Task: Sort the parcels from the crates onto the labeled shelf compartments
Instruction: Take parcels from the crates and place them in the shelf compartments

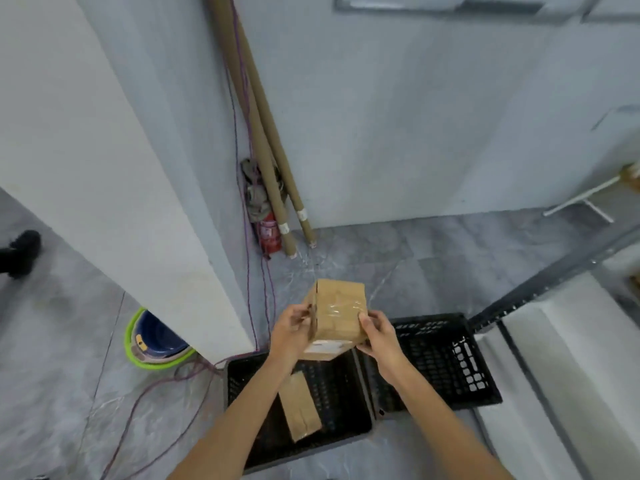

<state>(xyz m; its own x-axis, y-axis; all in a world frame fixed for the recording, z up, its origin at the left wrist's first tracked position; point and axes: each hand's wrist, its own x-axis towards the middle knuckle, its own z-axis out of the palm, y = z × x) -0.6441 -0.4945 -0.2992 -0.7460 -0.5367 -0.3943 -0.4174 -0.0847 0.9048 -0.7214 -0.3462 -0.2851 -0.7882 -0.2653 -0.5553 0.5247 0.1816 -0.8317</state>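
Observation:
A brown cardboard parcel (337, 311) sealed with clear tape is held up above the crates. My left hand (291, 332) grips its left side and my right hand (379, 336) grips its right side with the thumb on top. A white label shows on its underside. Below, a black plastic crate (242, 372) holds one flat brown parcel (299, 405). Beside it on the right stands a second black crate (446, 362) with no parcel visible inside. The shelf frame (540, 291) with white boards rises at the right edge.
A white pillar (104, 168) stands left of the crates. Cardboard tubes (266, 140) and a red extinguisher (270, 233) lean in the corner. Purple cables (156, 386) trail over the floor. Stacked green and blue basins (156, 341) sit behind the pillar. A person's dark shoe (20, 251) is far left.

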